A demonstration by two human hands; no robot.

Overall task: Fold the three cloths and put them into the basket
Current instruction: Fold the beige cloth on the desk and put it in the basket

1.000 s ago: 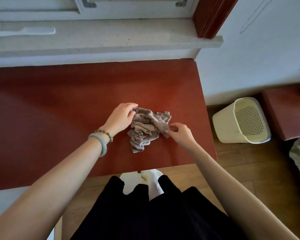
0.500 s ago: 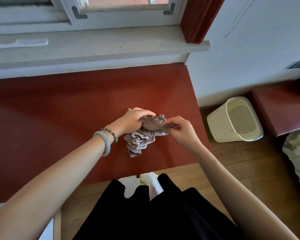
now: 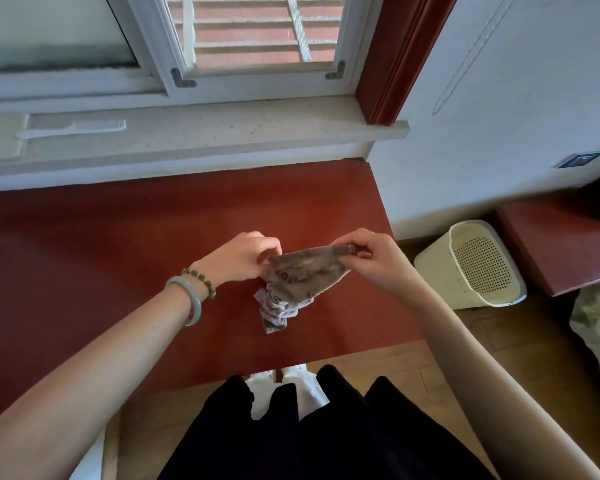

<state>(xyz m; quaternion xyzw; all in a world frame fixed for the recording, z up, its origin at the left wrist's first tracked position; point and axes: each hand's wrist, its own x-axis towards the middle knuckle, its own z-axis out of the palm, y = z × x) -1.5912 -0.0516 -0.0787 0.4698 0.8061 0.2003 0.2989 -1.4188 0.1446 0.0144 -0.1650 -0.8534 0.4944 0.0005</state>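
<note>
Red table (image 3: pixel 118 254) | one cloth (image 3: pixel 298 282) | one basket (image 3: pixel 471 265) | two hands, left (image 3: pixel 243 258), right (image 3: pixel 374 261), pinching cloth

The cloth (image 3: pixel 300 284) is seen to be soft, fuzzy towel stuff in grey-brown, with a faint pattern and lots of crinkles. The table (image 3: pixel 118 254) is made of smooth red-brown wood with a soft shine, and the basket (image 3: pixel 471 265) is made of cream plastic, matt, with many tiny holes in its wall. The window sill (image 3: pixel 222 133) is made of pale speckled stone, and a white plastic comb (image 3: pixel 77 128) is laid on it.
</note>
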